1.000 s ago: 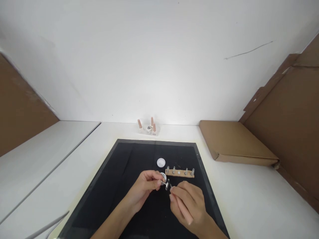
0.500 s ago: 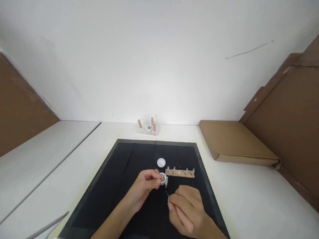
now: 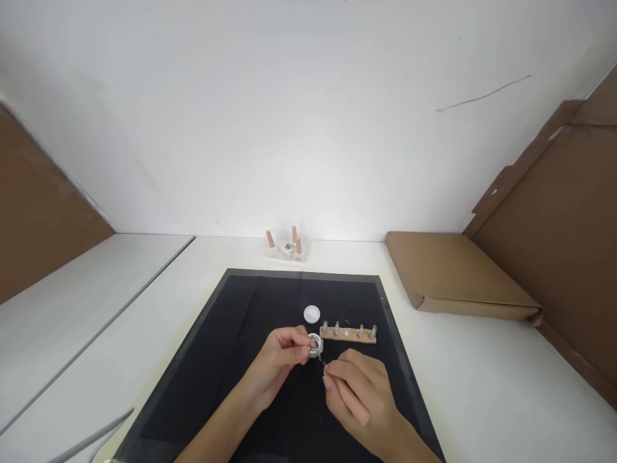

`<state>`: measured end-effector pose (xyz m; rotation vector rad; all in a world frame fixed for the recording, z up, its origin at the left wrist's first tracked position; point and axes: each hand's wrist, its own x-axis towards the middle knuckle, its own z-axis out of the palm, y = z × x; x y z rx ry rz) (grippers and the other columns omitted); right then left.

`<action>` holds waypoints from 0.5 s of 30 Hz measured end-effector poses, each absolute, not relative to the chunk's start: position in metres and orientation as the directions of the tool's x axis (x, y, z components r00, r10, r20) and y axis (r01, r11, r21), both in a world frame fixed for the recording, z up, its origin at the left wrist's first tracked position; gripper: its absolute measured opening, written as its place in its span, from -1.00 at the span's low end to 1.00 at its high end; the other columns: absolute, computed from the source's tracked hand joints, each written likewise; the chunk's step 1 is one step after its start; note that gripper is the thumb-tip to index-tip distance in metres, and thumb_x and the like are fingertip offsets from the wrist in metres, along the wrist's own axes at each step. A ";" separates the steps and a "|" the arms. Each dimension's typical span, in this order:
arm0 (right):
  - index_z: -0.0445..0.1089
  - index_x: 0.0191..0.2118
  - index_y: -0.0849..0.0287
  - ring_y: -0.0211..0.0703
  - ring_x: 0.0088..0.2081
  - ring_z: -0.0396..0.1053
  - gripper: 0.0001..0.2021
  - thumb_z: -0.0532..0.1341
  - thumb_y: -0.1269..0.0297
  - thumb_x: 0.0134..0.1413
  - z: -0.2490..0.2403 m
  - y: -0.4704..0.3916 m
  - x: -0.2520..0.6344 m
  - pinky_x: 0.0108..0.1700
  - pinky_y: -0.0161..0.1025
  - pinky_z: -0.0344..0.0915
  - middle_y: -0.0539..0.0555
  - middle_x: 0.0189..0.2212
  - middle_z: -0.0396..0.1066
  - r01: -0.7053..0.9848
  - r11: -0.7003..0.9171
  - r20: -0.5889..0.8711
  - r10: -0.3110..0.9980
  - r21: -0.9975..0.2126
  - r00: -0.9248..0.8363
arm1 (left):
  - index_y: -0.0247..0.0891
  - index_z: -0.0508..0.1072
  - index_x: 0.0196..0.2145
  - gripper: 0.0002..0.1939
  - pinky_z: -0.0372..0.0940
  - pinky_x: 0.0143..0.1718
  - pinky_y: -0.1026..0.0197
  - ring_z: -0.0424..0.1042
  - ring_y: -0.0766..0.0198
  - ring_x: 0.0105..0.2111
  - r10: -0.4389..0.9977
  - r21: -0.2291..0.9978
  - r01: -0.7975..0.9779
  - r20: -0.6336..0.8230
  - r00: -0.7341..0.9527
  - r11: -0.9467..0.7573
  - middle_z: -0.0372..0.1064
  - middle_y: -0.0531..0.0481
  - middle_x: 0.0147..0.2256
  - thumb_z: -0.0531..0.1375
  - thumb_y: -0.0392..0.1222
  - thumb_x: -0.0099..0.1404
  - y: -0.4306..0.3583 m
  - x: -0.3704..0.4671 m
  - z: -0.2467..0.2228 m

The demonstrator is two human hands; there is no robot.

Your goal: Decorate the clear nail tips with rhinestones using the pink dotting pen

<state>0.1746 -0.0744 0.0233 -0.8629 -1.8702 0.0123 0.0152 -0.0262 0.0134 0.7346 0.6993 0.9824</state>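
Observation:
My left hand (image 3: 282, 357) pinches a small white round jar (image 3: 315, 345) between thumb and fingers, tilted so that its open top shows. Something small and silvery sits inside it, too small to make out. With closed fingers my right hand (image 3: 359, 399) grips a thin dark tool (image 3: 324, 363), whose tip reaches the jar's lower right rim. Just beyond the jar lies a shallow white round lid (image 3: 312, 314). To its right is a tan strip (image 3: 354, 335) with several clear nail tips standing on it and one bare white dot in the middle.
A black mat (image 3: 260, 308) lies under both hands on the white table (image 3: 482, 360). Several pink-capped bottles (image 3: 297, 245) stand in a clear holder by the wall. A flat cardboard box (image 3: 463, 270) rests at the right, and a grey curved object (image 3: 96, 437) at the lower left.
My right hand has moved slightly up and left, bringing the tool tip to the jar's rim. The jar has turned slightly in my left hand, which otherwise stays in place.

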 end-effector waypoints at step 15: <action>0.32 -0.30 0.17 -0.23 -0.50 0.34 -0.87 0.11 0.52 0.06 0.025 -0.078 0.180 -0.47 -0.29 0.31 0.02 -0.51 0.35 0.418 0.698 0.749 0.660 -0.581 -0.059 | -0.30 0.55 -0.60 -0.81 0.13 -0.50 0.35 0.29 0.45 -0.61 0.885 0.769 -0.480 -0.237 0.400 0.423 0.46 0.04 -0.56 0.47 -0.26 -0.21 -0.025 0.013 0.009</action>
